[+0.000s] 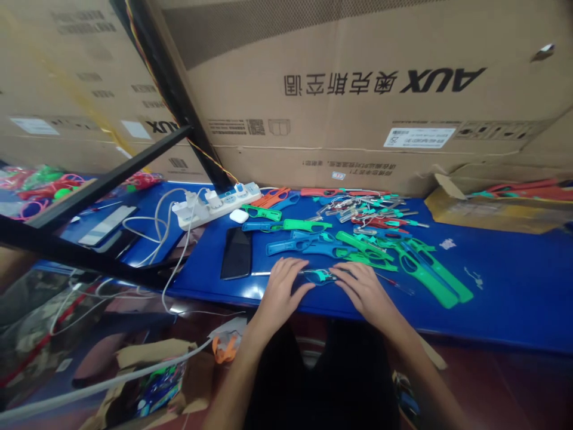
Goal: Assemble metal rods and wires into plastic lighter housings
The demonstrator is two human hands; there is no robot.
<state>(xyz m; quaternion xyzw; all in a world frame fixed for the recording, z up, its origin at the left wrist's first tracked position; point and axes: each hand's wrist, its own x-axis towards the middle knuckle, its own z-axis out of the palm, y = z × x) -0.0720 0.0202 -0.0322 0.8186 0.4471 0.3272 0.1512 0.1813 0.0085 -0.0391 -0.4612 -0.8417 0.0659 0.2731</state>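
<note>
My left hand [283, 285] and my right hand [363, 288] rest on the blue table [501, 280] near its front edge, fingers curled toward each other. Between them lies a small teal plastic piece with metal parts [321, 275], pinched by the fingertips of both hands. Just behind the hands lies a heap of blue, green and orange plastic handles [353, 242] mixed with small metal parts [358, 209].
A black phone [236, 252] lies left of my left hand. A white power strip [217, 205] with cables sits behind it. Big cardboard boxes [358, 89] wall off the back. A black metal frame [102, 179] crosses the left. An open carton [492, 206] stands at right.
</note>
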